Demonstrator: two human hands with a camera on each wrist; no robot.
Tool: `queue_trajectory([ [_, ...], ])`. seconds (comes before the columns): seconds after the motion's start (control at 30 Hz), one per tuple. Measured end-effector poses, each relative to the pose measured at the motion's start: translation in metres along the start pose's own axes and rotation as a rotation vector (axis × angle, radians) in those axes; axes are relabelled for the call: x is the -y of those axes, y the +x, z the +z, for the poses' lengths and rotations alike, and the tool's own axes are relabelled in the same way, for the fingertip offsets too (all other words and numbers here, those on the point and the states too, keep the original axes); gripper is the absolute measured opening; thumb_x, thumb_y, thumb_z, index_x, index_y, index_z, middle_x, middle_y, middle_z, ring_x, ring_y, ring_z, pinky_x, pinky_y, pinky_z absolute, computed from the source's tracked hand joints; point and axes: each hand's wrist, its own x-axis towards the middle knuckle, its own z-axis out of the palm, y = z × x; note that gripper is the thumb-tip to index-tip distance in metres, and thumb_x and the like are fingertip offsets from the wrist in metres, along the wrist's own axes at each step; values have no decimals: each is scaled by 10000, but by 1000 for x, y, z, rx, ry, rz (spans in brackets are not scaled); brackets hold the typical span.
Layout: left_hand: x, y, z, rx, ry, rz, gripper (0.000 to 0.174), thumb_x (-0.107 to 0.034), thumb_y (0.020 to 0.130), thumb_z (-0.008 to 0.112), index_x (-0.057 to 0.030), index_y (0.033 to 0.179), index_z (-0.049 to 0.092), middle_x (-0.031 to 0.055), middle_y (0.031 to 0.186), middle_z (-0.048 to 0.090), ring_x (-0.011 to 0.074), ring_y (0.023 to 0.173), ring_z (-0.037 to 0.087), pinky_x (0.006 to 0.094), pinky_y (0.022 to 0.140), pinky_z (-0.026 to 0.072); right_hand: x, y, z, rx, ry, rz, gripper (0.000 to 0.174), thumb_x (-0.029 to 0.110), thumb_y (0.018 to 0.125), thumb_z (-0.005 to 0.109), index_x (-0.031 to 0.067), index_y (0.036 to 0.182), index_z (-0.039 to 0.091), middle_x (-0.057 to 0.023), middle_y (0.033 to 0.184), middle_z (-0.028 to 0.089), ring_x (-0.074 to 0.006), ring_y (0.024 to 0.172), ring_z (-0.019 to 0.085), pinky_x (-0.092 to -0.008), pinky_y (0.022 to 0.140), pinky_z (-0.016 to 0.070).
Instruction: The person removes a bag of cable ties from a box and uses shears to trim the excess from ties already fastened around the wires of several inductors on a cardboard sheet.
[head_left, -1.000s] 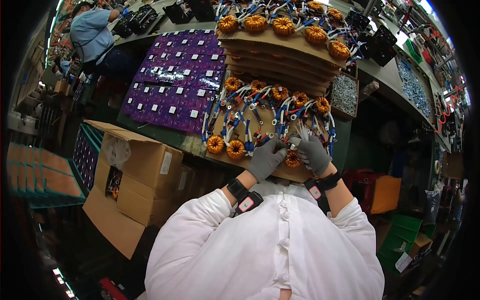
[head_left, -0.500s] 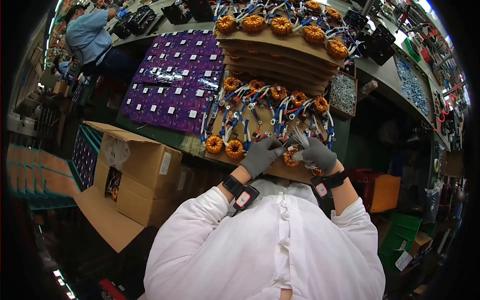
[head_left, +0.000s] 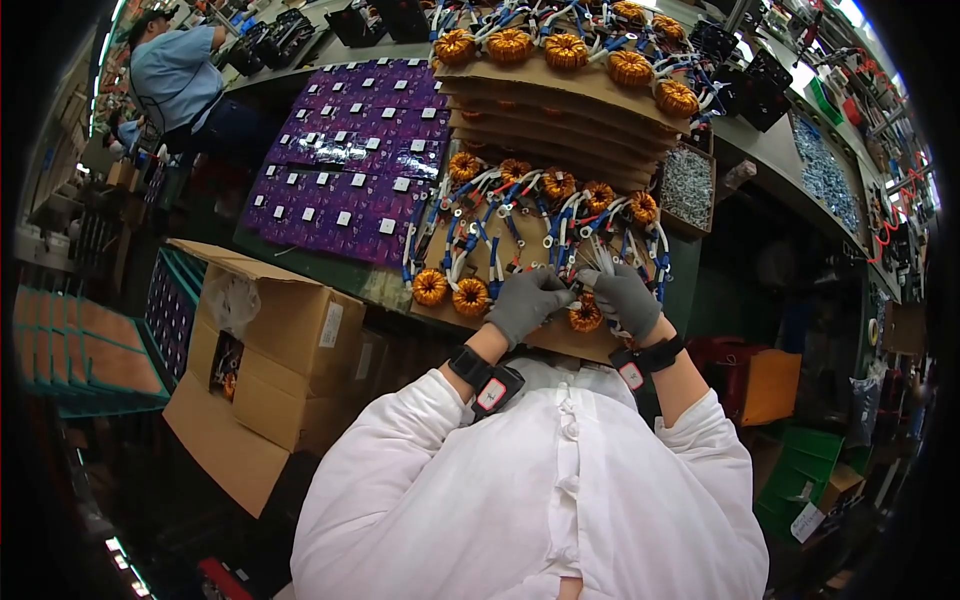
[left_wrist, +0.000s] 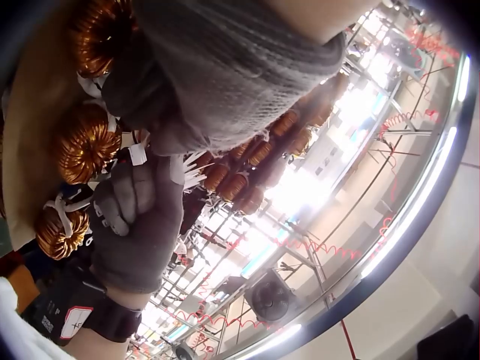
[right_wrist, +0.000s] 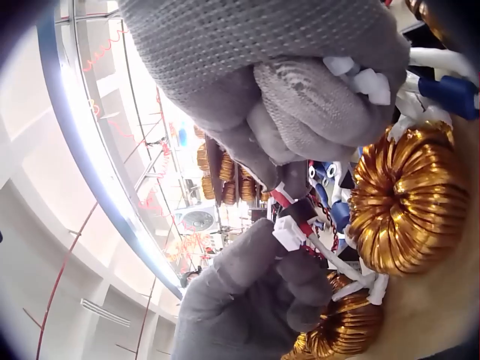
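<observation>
Both hands wear grey gloves and work close together at the near edge of a cardboard sheet (head_left: 480,250). My left hand (head_left: 527,303) pinches a small white plastic connector (right_wrist: 289,234), beside red and black leads (right_wrist: 300,214). Held in the curled fingers of my right hand (head_left: 625,300) is a bundle of thin white cable ties (head_left: 603,258); their blocky heads (right_wrist: 371,86) stick out of the fist. The right fingertips are right at the leads, partly hidden by the glove. Just below the hands lies a copper-wound ring coil (head_left: 585,318) with white-sleeved leads.
More ring coils (head_left: 470,297) with blue and white leads cover the sheet. Behind rises a stack of cardboard layers (head_left: 560,110) bearing coils. Purple boards (head_left: 340,200) lie left, a box of screws (head_left: 689,190) right. An opened carton (head_left: 290,350) stands lower left; another person (head_left: 180,70) sits beyond.
My right hand drew back right and toward the body, then returned to the left hand at the leads. The cable ties stayed in it; the left hand shifted only slightly.
</observation>
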Motion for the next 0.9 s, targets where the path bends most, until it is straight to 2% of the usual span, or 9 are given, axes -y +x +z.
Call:
queue_trajectory([
  [0.13, -1, 0, 1, -22, 62, 25, 194, -168, 773, 707, 3, 850, 658, 44, 680, 631, 99, 572, 579, 240, 533, 463, 3, -5, 1, 15, 61, -5, 191, 203, 838, 670, 109, 752, 528, 77, 524, 400, -24, 390, 307, -204, 359, 208],
  [0.23, -4, -1, 2, -27, 114, 26, 224, -197, 771, 714, 2, 858, 659, 46, 664, 625, 94, 558, 571, 241, 520, 458, 2, -6, 1, 19, 96, -20, 138, 184, 821, 677, 81, 805, 586, 75, 533, 408, -25, 396, 310, -200, 369, 211],
  [0.47, -1, 2, 5, -66, 214, 118, 255, -219, 776, 718, 5, 884, 660, 45, 643, 621, 91, 547, 567, 236, 505, 448, 4, -5, 3, 10, -35, -67, 171, 198, 815, 686, 51, 882, 630, 77, 553, 423, -22, 413, 346, -208, 377, 230],
  [0.53, -8, -3, -1, 3, 74, -2, 251, -208, 782, 718, 10, 892, 660, 45, 645, 624, 91, 550, 569, 233, 510, 449, 4, -3, 3, 6, -35, -61, 172, 200, 815, 688, 51, 876, 628, 78, 555, 428, -21, 415, 351, -210, 377, 233],
  [0.8, -8, 0, -2, -5, 99, -6, 244, -205, 792, 709, 17, 885, 667, 62, 683, 652, 105, 575, 593, 244, 533, 472, 0, 5, -4, 60, -43, -71, 173, 226, 818, 696, 77, 842, 610, 84, 551, 422, -18, 412, 345, -208, 376, 229],
  [0.9, -8, -1, -3, -8, 133, -3, 245, -208, 794, 701, 17, 886, 668, 67, 687, 655, 110, 583, 603, 247, 543, 480, 0, 9, -7, 17, -66, -32, 180, 233, 821, 697, 76, 847, 614, 84, 553, 425, -17, 417, 351, -213, 376, 230],
])
